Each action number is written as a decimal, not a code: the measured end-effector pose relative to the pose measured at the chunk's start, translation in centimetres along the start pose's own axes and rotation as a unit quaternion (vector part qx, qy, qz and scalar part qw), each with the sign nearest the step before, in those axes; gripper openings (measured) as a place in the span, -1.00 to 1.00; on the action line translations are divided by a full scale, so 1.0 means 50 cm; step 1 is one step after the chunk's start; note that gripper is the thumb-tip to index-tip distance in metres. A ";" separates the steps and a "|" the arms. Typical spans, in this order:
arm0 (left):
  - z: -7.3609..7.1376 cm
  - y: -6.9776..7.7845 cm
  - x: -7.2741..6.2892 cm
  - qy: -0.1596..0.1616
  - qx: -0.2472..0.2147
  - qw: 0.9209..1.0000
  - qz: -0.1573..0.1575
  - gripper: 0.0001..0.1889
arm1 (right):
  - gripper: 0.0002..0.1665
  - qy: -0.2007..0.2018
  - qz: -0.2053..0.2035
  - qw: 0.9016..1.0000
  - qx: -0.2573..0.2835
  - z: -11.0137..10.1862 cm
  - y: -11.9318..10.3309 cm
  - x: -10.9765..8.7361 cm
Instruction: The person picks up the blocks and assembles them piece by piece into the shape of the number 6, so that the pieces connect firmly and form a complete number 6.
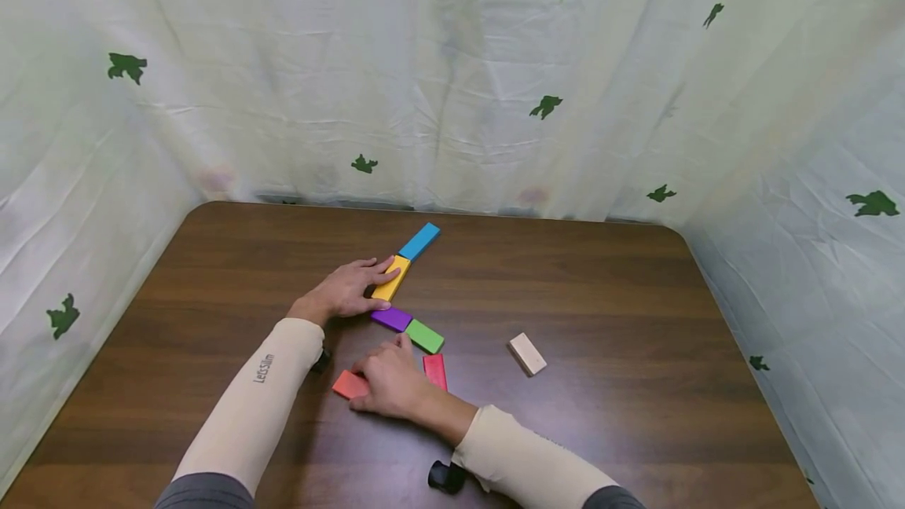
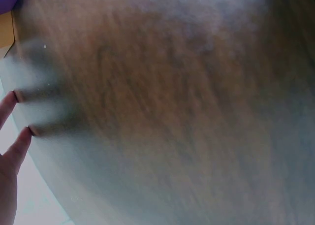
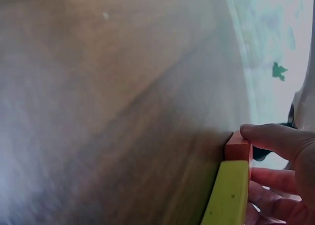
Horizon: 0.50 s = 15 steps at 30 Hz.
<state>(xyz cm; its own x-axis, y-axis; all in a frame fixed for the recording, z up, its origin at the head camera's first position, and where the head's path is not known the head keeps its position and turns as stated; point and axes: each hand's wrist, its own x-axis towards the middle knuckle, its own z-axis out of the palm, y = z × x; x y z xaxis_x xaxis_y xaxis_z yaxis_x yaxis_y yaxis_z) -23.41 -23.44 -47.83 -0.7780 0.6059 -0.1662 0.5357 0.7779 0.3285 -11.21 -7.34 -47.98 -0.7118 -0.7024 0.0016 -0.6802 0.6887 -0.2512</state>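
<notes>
My left hand [image 1: 346, 289] touches a yellow block [image 1: 393, 280] with spread, fairly straight fingers, the thumb at its near end. A blue block [image 1: 420, 241] adjoins the yellow block's far end. A purple block [image 1: 391, 319] and a green block [image 1: 424, 336] continue the line toward me. My right hand [image 1: 392, 379] holds an orange-red block [image 1: 350, 385] between thumb and fingers. In the right wrist view, a yellow-green block [image 3: 227, 193] stands against the orange-red one; the hand hides it in the head view. A red block [image 1: 435, 371] lies beyond the right wrist, partly covered.
A plain wooden block [image 1: 527, 354] lies apart on the right of the brown table [image 1: 622, 415]. White curtains [image 1: 452, 85] with green leaf prints hang behind the table and along its sides.
</notes>
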 end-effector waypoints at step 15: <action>0.001 -0.002 0.002 0.000 0.000 1.000 -0.001 -0.31 | -0.57 0.006 0.031 0.999 0.034 -0.009 0.026 0.011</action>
<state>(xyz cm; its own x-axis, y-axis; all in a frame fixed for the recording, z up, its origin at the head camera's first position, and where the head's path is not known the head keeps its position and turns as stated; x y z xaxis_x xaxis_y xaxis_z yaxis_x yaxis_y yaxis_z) -23.52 -23.46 -47.92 -0.7796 0.6036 -0.1668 0.5332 0.7796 0.3285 -12.55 -6.74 -47.89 -0.7548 -0.6559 -0.0053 -0.6211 0.7173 -0.3158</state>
